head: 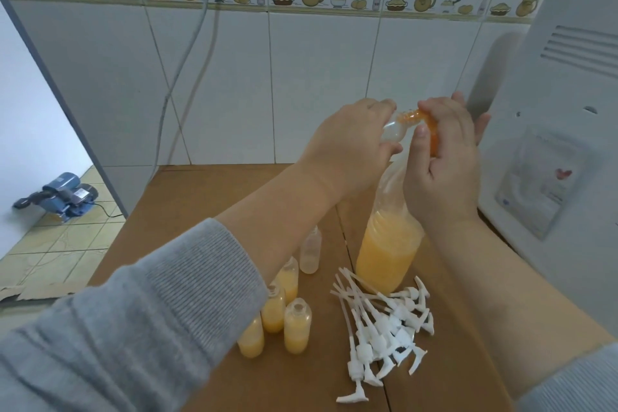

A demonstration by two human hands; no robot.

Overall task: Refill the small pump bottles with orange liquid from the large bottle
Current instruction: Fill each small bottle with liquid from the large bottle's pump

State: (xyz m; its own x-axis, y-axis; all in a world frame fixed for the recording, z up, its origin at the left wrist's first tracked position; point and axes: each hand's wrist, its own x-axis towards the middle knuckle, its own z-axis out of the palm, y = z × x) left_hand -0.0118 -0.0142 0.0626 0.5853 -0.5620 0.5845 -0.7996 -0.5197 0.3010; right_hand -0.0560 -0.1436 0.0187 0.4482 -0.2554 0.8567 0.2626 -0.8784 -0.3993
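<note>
My left hand [347, 144] grips a small clear bottle [393, 130], tipped on its side above the table. Mouth to mouth with it, my right hand [441, 160] holds an orange-filled thing [431, 130], mostly hidden by the fingers; orange drops show where the two meet. Below both hands the large clear bottle [388, 244] stands upright, its lower half orange. Several small open bottles [297, 326] filled with orange liquid stand in front of it, and one clear bottle [311, 249] stands behind them. A pile of white pump heads [384, 321] lies to their right.
The brown table [200, 211] ends at the left, with tiled floor below and a blue machine [63, 194] on it. A big white appliance [551, 110] stands close on the right. Cables [187, 60] hang down the tiled wall behind.
</note>
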